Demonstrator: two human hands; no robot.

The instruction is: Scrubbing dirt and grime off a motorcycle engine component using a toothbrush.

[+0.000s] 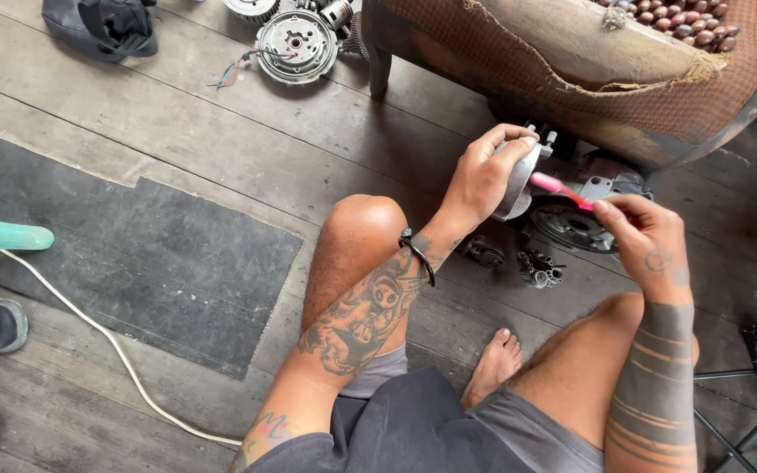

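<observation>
Item: grey metal engine part, held off the floor at 1 o'clock from the raised knee, just below the worn wooden bench.

Left hand: closed around the part, fingers wrapped over its top edge.

Right hand: pinched shut on a pink-handled brush, whose tip is laid against the part's face.

State of work: brushing is judged to be under way; how much of the face is done cannot be told (it is turned away).

Awaiting attention, by appearance: round housing at 3 o'clock of the part; small carburettor-like pieces on the plank floor.
</observation>
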